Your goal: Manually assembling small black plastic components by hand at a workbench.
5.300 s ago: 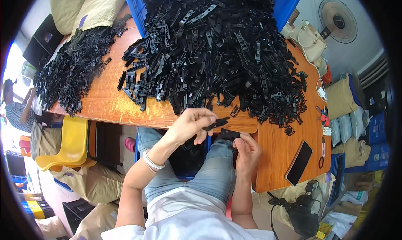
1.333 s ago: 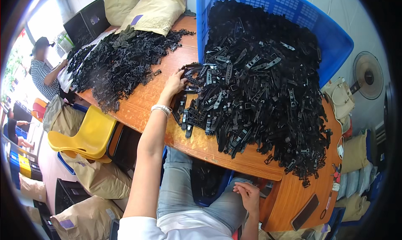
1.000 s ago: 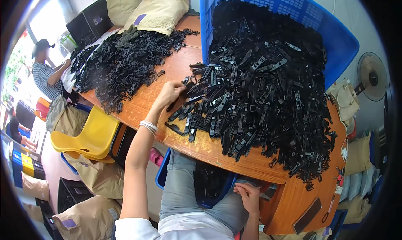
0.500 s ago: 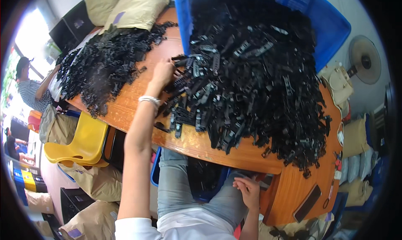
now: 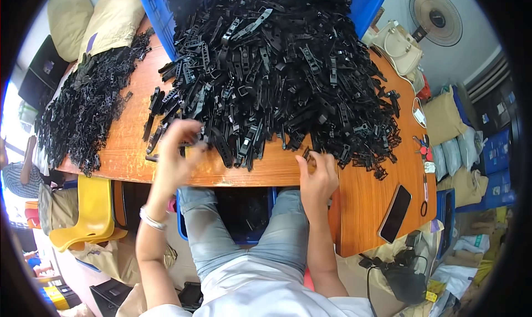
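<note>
A large heap of black plastic parts (image 5: 260,79), many of them long and narrow, spreads over the wooden table (image 5: 233,176) in front of me. My left hand (image 5: 178,153) is at the heap's near left edge, its fingers curved and smeared by motion. Whether it holds anything does not show. At the near edge of the heap, right of the middle, my right hand (image 5: 318,178) is closed in a pinch. A small dark plastic part (image 5: 307,152) shows at its fingertips, partly hidden by them.
Behind the heap a blue bin (image 5: 157,21) lies tipped. A second pile of small black parts (image 5: 83,115) is at the left, near a yellow chair (image 5: 91,212). Right of me lie a phone (image 5: 395,213) and scissors (image 5: 425,198). A blue tub (image 5: 244,242) stands between my legs.
The view has turned to the right. My left hand has drawn back from the heap's left side toward me. My right hand has risen from my lap to the heap's near edge.
</note>
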Action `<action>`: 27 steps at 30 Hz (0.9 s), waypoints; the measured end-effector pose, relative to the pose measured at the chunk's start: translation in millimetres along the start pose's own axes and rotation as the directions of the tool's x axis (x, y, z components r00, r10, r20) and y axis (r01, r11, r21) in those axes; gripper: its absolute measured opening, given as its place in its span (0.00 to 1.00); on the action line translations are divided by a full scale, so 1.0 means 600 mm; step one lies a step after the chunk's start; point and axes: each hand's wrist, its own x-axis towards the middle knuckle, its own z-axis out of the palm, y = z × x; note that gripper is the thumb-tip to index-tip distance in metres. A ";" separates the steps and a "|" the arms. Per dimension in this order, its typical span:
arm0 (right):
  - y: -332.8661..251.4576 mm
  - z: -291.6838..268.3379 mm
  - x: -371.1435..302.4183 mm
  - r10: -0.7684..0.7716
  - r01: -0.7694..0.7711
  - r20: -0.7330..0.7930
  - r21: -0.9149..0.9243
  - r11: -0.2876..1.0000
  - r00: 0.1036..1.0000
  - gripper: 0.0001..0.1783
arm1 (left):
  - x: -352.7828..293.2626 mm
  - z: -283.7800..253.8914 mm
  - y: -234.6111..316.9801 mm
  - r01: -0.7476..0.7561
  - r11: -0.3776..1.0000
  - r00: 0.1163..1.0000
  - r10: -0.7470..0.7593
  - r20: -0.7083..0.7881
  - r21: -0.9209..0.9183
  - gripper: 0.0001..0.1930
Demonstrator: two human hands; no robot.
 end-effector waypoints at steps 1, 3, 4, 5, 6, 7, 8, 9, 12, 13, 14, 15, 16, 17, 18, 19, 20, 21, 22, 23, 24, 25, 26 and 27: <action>-0.005 0.006 0.001 0.008 -0.006 0.021 -0.083 0.997 1.000 0.06 | -0.019 0.017 0.021 -0.019 0.999 0.998 0.021 0.060 -0.037 0.16; -0.001 0.013 -0.006 0.013 -0.006 0.038 -0.159 0.987 0.999 0.07 | -0.057 0.058 0.041 0.007 0.983 0.987 0.022 0.157 -0.183 0.16; 0.009 0.012 -0.015 0.011 -0.005 0.036 -0.158 0.988 0.999 0.07 | -0.072 0.075 0.047 0.123 0.958 0.975 -0.068 0.212 -0.261 0.16; 0.014 0.011 -0.021 0.009 -0.003 0.037 -0.155 0.988 0.999 0.08 | -0.086 0.090 0.049 0.242 0.913 0.950 -0.154 0.272 -0.328 0.16; 0.013 0.010 -0.024 0.004 0.002 0.045 -0.147 0.989 0.999 0.08 | -0.098 0.108 0.042 0.324 0.816 0.934 -0.195 0.301 -0.479 0.17; 0.012 0.010 -0.026 0.022 -0.020 0.015 -0.100 0.995 1.000 0.07 | -0.106 0.119 0.039 0.336 0.819 0.932 -0.216 0.292 -0.465 0.17; 0.013 0.009 -0.027 0.043 -0.043 -0.017 -0.057 0.997 0.999 0.07 | -0.110 0.129 0.044 0.381 0.795 0.915 -0.253 0.314 -0.472 0.17; 0.012 0.010 -0.024 0.039 -0.040 -0.012 -0.054 0.998 0.999 0.07 | -0.114 0.138 0.048 0.425 0.769 0.897 -0.288 0.336 -0.476 0.17; 0.007 0.014 -0.014 0.037 -0.042 -0.052 -0.100 0.994 0.998 0.06 | -0.120 0.155 0.057 0.421 0.810 0.898 -0.309 0.313 -0.408 0.17; 0.011 0.015 -0.015 0.031 -0.032 -0.006 -0.157 0.987 1.000 0.05 | -0.118 0.153 0.066 0.427 0.821 0.895 -0.325 0.305 -0.380 0.17; 0.013 0.019 -0.015 0.024 -0.015 0.043 -0.207 0.978 0.999 0.05 | -0.119 0.153 0.065 0.426 0.823 0.896 -0.328 0.298 -0.375 0.17; 0.012 0.018 -0.017 0.022 -0.013 0.044 -0.198 0.980 0.999 0.05 | -0.121 0.154 0.062 0.449 0.794 0.889 -0.349 0.298 -0.410 0.17; 0.010 0.011 -0.024 -0.066 0.066 0.014 -0.077 0.995 0.998 0.04 | -0.122 0.155 0.059 0.470 0.763 0.880 -0.368 0.299 -0.443 0.18; 0.005 0.004 -0.030 -0.153 0.154 -0.024 0.047 0.987 0.988 0.04 | -0.122 0.155 0.053 0.468 0.768 0.882 -0.373 0.287 -0.438 0.18; -0.014 -0.008 -0.041 -0.137 0.126 0.038 0.212 0.969 0.990 0.06 | -0.128 0.155 0.044 0.492 0.729 0.870 -0.396 0.294 -0.476 0.18; -0.029 -0.016 -0.046 -0.145 0.132 0.046 0.218 0.967 0.988 0.06 | -0.132 0.153 0.038 0.515 0.688 0.857 -0.416 0.303 -0.512 0.18; -0.038 -0.028 -0.050 -0.202 0.146 0.141 0.335 0.931 0.969 0.06 | -0.132 0.154 0.042 0.517 0.688 0.856 -0.417 0.305 -0.509 0.18; -0.044 -0.034 -0.052 -0.268 0.145 0.225 0.448 0.882 0.937 0.07 | -0.130 0.154 0.045 0.499 0.693 0.867 -0.397 0.301 -0.520 0.18; -0.047 -0.037 -0.055 -0.263 0.132 0.238 0.457 0.880 0.935 0.08 | -0.128 0.153 0.050 0.480 0.697 0.877 -0.377 0.297 -0.532 0.18; -0.045 -0.039 -0.053 -0.263 0.132 0.236 0.458 0.879 0.936 0.08 | -0.126 0.151 0.055 0.479 0.699 0.878 -0.377 0.297 -0.531 0.18; -0.042 -0.040 -0.050 -0.287 0.163 0.234 0.438 0.884 0.929 0.08 | -0.124 0.147 0.061 0.463 0.739 0.884 -0.345 0.315 -0.490 0.18; -0.041 -0.042 -0.048 -0.312 0.195 0.233 0.418 0.887 0.921 0.08 | -0.122 0.144 0.065 0.443 0.776 0.889 -0.313 0.334 -0.450 0.17; -0.041 -0.043 -0.048 -0.312 0.195 0.232 0.419 0.887 0.921 0.08 | -0.121 0.143 0.068 0.442 0.777 0.889 -0.313 0.334 -0.449 0.17; -0.042 -0.045 -0.047 -0.357 0.251 0.221 0.397 0.883 0.907 0.08 | -0.119 0.142 0.070 0.390 0.825 0.908 -0.271 0.319 -0.409 0.17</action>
